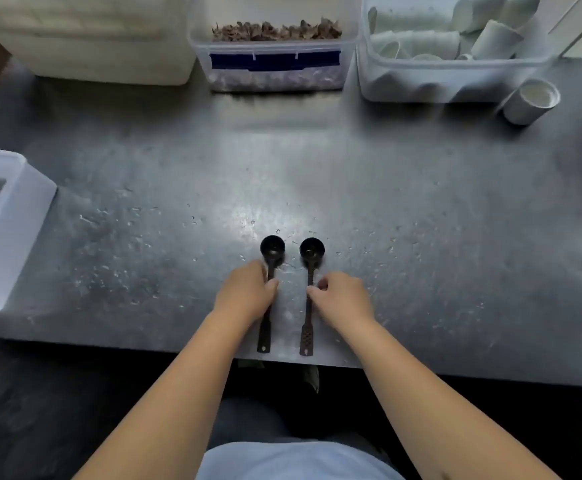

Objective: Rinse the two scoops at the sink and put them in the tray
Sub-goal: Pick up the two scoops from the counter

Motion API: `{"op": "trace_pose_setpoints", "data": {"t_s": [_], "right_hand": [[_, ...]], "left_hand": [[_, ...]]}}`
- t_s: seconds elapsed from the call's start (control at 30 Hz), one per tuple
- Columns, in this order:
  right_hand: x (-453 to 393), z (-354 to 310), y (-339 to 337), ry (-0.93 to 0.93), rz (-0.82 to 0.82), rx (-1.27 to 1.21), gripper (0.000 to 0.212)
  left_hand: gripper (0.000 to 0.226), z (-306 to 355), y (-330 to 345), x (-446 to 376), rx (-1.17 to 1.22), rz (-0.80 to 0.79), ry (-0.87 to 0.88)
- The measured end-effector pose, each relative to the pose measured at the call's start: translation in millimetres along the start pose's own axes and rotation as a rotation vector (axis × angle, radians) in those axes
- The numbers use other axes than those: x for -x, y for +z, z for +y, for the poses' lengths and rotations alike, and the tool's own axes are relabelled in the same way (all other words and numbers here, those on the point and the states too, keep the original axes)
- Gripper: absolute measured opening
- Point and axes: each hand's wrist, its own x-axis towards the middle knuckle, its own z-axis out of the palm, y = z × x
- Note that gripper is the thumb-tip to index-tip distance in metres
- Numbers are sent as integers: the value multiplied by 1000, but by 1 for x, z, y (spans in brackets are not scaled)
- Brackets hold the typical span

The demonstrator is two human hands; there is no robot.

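Your left hand [246,289] and right hand [340,297] each pinch a scoop handle; lift the left scoop [271,258] and right scoop [310,261] level, bowls ahead of your fingers.

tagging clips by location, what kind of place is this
Probably a café or drink-shop prep area. A steel counter flecked with water drops holds a clear tub of white paper cups, a tub of dried brown leaves or spice, and two black measuring scoops.
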Motion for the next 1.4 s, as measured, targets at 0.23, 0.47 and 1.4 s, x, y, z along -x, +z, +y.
{"op": "trace_pose_setpoints", "data": {"t_s": [0.23, 0.47, 1.4], "right_hand": [[-20, -9, 4, 53, 36, -110, 35], [-21, -3, 4, 48, -146, -357, 33], [131, -211, 92, -421, -806, -363, 12]], "left_hand": [[13, 6, 7, -10, 10, 45, -5], [23, -3, -3, -16, 144, -119, 2], [17, -204, -108, 235, 1078, 248, -339]]}}
